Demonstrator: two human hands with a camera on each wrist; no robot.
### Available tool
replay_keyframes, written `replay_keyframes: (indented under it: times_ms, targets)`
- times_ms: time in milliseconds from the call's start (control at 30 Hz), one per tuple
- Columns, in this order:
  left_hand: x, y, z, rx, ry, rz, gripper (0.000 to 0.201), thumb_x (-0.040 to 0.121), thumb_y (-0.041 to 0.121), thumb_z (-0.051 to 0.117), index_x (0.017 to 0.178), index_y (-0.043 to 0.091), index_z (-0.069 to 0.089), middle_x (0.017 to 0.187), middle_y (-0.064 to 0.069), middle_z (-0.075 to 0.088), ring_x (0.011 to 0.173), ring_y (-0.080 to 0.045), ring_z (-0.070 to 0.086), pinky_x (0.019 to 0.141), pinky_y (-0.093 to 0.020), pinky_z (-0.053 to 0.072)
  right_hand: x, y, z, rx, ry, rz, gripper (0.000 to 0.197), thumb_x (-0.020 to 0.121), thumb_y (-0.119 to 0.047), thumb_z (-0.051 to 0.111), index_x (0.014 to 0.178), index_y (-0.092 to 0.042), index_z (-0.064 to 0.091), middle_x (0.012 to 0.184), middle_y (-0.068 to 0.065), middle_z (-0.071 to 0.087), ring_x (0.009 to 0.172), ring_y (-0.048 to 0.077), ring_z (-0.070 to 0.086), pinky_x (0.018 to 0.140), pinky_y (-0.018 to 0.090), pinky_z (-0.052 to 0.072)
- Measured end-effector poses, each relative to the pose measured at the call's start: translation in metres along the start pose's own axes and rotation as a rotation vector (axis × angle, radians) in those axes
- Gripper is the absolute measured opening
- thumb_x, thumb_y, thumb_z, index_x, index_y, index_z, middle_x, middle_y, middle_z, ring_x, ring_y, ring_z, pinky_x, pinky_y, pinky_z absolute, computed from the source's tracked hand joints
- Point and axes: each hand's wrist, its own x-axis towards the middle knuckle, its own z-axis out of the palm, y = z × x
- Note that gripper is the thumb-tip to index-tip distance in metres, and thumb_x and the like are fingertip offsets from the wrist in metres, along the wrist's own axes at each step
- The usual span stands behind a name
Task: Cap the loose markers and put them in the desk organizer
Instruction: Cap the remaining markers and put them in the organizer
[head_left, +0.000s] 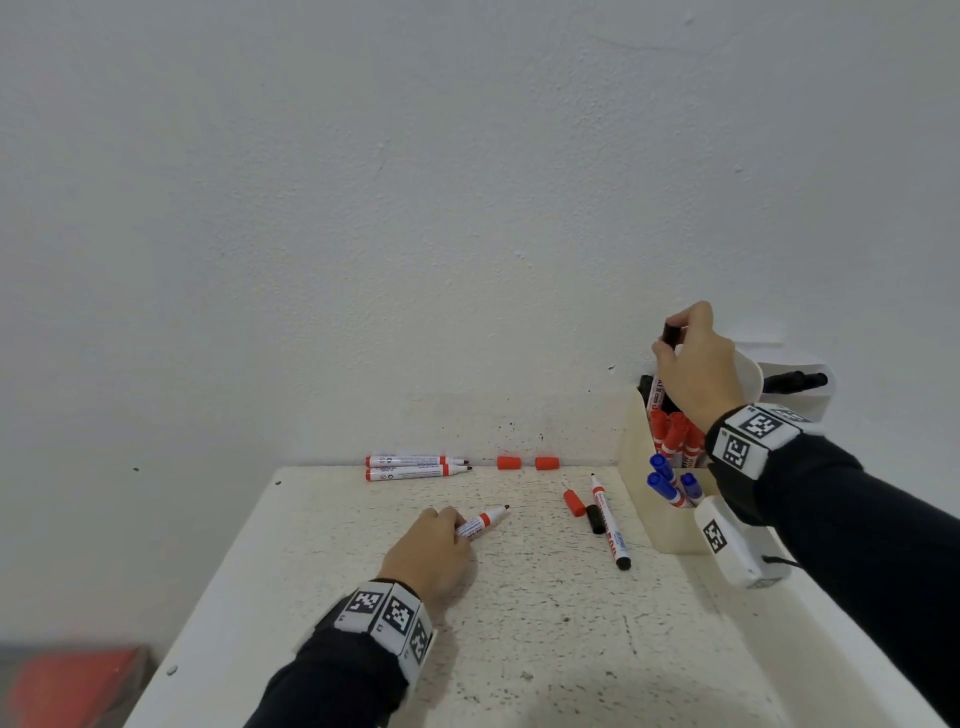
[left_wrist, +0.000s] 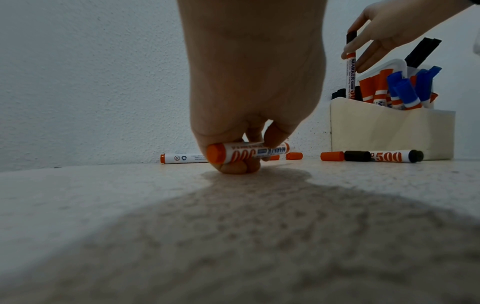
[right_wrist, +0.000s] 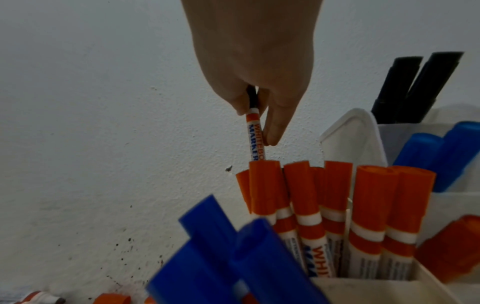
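The left hand (head_left: 431, 556) grips an uncapped red marker (head_left: 480, 525) low on the speckled white worktop (head_left: 519, 649). Two more uncapped markers (head_left: 415, 466) and loose red caps (head_left: 527, 462) lie along the back edge by the wall. At right, the right hand (head_left: 693, 364) pinches a black-capped marker (left_wrist: 350, 67) upright over the cream desk organizer (left_wrist: 389, 131), standing at the worktop's right edge.

red caps (head_left: 508, 462) | blue-capped markers (head_left: 662, 478) | cream organizer (head_left: 636, 457) | speckled white table (head_left: 519, 623) | black-white checkered wristbands (head_left: 387, 616)
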Motion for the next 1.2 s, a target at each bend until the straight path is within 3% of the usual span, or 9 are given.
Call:
replay_keyframes:
  times_ms: [100,200,333,567,633,800,933,1100,1200]
  targets:
    - [0.0,0.0,0.0,0.004,-0.005,0.003,0.031,0.097,0.022,0.036,0.125,0.014,0.048,0.103,0.001,0.043,0.085,-0.01,0.044,0.078,-0.021,0.035,0.004,-0.003,-0.008,0.061,0.07,0.016,0.021,0.095,-0.009,0.048,0.114,-0.008,0.043,0.104,0.007,0.056,0.083,0.022,0.051,0.065,0.026,0.036]
    - [0.0,-0.001,0.0,0.002,0.002,0.002,0.03,0.097,0.022,0.036,0.123,0.014,0.049,0.102,0.0,0.043,0.083,-0.01,0.044,0.077,-0.021,0.035,0.016,-0.004,-0.021,0.236,0.213,-0.027,0.025,0.094,-0.003,0.045,0.119,-0.008,0.045,0.11,0.014,0.057,0.091,0.021,0.053,0.075,0.026,0.04]
    - [0.001,-0.001,0.001,0.003,-0.007,-0.003,0.03,0.098,0.023,0.036,0.123,0.014,0.048,0.102,0.0,0.044,0.084,-0.009,0.044,0.076,-0.021,0.034,0.024,0.005,-0.036,0.155,0.312,-0.11,0.033,0.091,0.004,0.043,0.122,-0.007,0.051,0.112,0.016,0.058,0.103,0.025,0.055,0.082,0.02,0.036]
    - [0.001,-0.001,0.0,0.011,-0.009,0.006,0.03,0.098,0.023,0.036,0.124,0.014,0.048,0.102,0.001,0.044,0.084,-0.009,0.044,0.077,-0.02,0.034,0.021,0.027,-0.035,0.022,0.159,-0.086,0.029,0.087,0.013,0.042,0.109,-0.001,0.055,0.103,0.02,0.059,0.09,0.023,0.052,0.074,0.017,0.034]
    - [0.001,0.0,-0.001,0.029,-0.016,0.013,0.03,0.098,0.023,0.035,0.124,0.014,0.048,0.102,0.001,0.043,0.087,-0.01,0.043,0.078,-0.02,0.034,0.021,0.029,-0.032,0.048,0.134,-0.069,0.026,0.089,0.011,0.042,0.108,-0.002,0.054,0.102,0.019,0.059,0.089,0.022,0.052,0.075,0.022,0.036]
    - [0.001,0.0,-0.001,0.03,-0.013,0.008,0.03,0.098,0.024,0.035,0.124,0.015,0.048,0.101,0.001,0.043,0.085,-0.01,0.043,0.078,-0.021,0.034,0.022,0.03,-0.033,0.075,0.205,-0.07,0.027,0.091,0.007,0.04,0.113,-0.003,0.051,0.106,0.019,0.058,0.094,0.025,0.053,0.078,0.026,0.037]
    - [0.001,0.0,-0.001,0.029,-0.012,0.005,0.031,0.098,0.025,0.035,0.124,0.015,0.048,0.102,0.002,0.043,0.087,-0.01,0.045,0.078,-0.021,0.035,0.022,0.025,-0.037,0.027,0.259,-0.147,0.03,0.092,0.005,0.038,0.12,-0.002,0.05,0.11,0.019,0.055,0.1,0.027,0.052,0.08,0.021,0.033]
    - [0.001,-0.001,-0.001,0.021,-0.022,-0.005,0.031,0.098,0.025,0.036,0.124,0.015,0.049,0.102,0.002,0.044,0.085,-0.009,0.045,0.077,-0.021,0.036,0.018,0.028,-0.035,-0.03,0.172,-0.172,0.029,0.092,0.006,0.04,0.117,-0.002,0.051,0.107,0.02,0.056,0.097,0.028,0.053,0.08,0.029,0.038]
    - [0.002,-0.002,0.0,0.021,-0.02,-0.005,0.031,0.098,0.025,0.035,0.124,0.015,0.049,0.107,-0.001,0.047,0.086,-0.01,0.045,0.078,-0.021,0.035,0.014,0.034,-0.034,-0.009,0.144,-0.131,0.025,0.091,0.007,0.039,0.111,-0.001,0.053,0.102,0.018,0.056,0.09,0.022,0.051,0.074,0.02,0.036]
